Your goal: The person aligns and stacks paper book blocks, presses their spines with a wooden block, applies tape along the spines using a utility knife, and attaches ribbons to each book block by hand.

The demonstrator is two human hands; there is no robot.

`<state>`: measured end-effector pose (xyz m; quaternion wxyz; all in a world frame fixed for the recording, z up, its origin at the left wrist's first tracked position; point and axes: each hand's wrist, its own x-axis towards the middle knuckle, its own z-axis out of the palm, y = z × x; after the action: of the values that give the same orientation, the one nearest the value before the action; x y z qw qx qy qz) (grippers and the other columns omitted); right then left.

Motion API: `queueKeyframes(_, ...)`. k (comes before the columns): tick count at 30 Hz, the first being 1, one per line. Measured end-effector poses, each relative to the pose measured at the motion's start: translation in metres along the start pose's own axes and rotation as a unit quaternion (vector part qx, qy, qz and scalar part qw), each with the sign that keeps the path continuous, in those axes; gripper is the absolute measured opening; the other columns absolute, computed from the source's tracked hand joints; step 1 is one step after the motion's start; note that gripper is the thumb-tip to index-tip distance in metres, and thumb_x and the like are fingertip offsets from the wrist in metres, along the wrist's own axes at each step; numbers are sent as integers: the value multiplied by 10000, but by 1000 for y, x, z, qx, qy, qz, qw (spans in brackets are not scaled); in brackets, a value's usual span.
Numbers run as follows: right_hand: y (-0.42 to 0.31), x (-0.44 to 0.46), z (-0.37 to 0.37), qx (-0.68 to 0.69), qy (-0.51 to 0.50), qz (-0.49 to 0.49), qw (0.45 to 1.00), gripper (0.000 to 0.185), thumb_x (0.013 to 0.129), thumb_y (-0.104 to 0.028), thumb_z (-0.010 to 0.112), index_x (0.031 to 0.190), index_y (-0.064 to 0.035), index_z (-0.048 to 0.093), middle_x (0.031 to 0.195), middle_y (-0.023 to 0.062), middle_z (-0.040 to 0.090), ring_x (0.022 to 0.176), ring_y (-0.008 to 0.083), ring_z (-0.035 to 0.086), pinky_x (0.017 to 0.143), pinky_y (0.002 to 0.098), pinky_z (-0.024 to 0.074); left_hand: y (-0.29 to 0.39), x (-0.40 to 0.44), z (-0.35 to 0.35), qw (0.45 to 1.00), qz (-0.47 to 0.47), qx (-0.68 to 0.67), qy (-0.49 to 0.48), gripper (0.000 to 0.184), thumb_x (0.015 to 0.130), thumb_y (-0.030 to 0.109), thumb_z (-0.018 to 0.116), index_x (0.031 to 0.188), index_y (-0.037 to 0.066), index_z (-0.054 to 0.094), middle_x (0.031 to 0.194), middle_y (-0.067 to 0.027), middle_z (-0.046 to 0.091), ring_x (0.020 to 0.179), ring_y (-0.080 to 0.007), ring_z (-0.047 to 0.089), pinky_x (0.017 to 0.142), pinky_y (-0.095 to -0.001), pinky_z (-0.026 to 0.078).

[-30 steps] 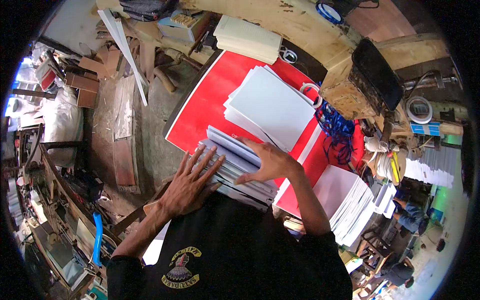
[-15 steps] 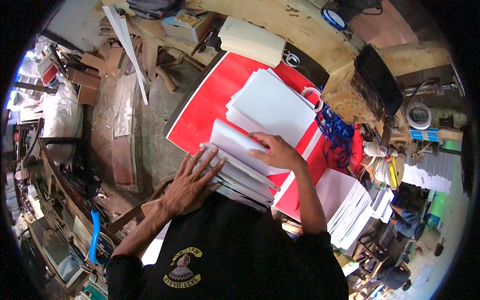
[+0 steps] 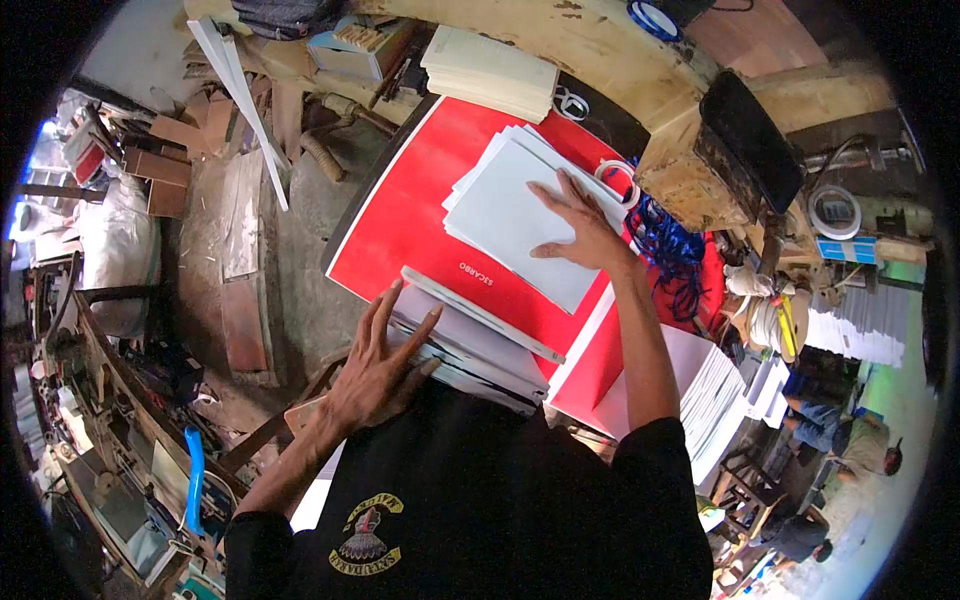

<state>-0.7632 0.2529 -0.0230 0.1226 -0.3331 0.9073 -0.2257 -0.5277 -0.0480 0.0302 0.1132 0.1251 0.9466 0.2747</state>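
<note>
My left hand (image 3: 385, 355) rests with fingers spread on the left end of a stack of folded sheets (image 3: 470, 345) close to my body. A narrow pale strip (image 3: 485, 315) lies along the far edge of that stack. My right hand (image 3: 580, 225) lies open, fingers apart, on a fanned pile of white sheets (image 3: 510, 215). Both rest over a red sheet (image 3: 400, 225) with small printed letters. Whether my right fingertips grip the top sheet cannot be made out.
Cream paper (image 3: 488, 75) is stacked at the far edge. Right of the red sheet are blue cords (image 3: 665, 235), a tape roll (image 3: 617, 180), a wooden block (image 3: 690, 180) and more folded paper (image 3: 705, 400). Two people (image 3: 860, 445) are at the lower right.
My right hand has moved from the folded stack up and right onto the white pile. The sheet it was turning now lies flat. My left hand has stayed on the stack.
</note>
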Motion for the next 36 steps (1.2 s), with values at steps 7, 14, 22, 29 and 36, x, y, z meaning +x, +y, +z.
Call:
queueKeyframes(7, -85, -26, 6, 204, -58, 25, 977, 678, 840, -231, 782, 1454, -162, 502, 1382, 190, 582, 1320, 389, 517, 1090, 438, 427, -5, 15, 21, 885, -143, -375, 237, 494, 914, 164, 709, 1346, -13, 546, 1343, -212, 536, 1262, -285, 523, 1064, -433, 422)
queueKeyframes(14, -87, -35, 18, 250, -1, 147, 957, 476, 888, -166, 758, 1313, -14, 609, 1134, 233, 704, 1051, 337, 704, 901, 394, 549, -2, 25, 17, 879, -250, -345, 213, 511, 866, 227, 797, 1255, -55, 623, 1070, -147, 696, 993, -184, 642, 931, -336, 496)
queueKeyframes(22, -143, -48, -80, 173, 279, 21, 945, 400, 863, 48, 626, 1249, -44, 675, 1127, 190, 715, 1001, 284, 727, 882, 355, 573, 2, 26, 5, 881, -233, -371, 180, 580, 884, 211, 778, 1364, -36, 566, 964, -91, 691, 839, -112, 615, 771, -291, 523)
queueKeyframes(29, -79, -45, 46, 13, 127, 55, 990, 317, 923, -133, 623, 1228, -59, 669, 1202, 184, 679, 1169, 367, 628, 1019, 431, 500, -11, 27, 10, 905, -161, -360, 159, 577, 930, 148, 710, 1436, -21, 490, 976, -70, 667, 753, -64, 553, 676, -244, 495)
queueKeyframes(36, -135, -48, 17, 260, -111, 63, 957, 398, 975, -268, 630, 1268, -1, 587, 1041, 270, 691, 988, 430, 670, 875, 468, 521, -29, 30, 36, 929, -60, -311, 193, 632, 945, 140, 681, 1494, -5, 404, 1390, -218, 538, 1203, -222, 575, 997, -383, 472)
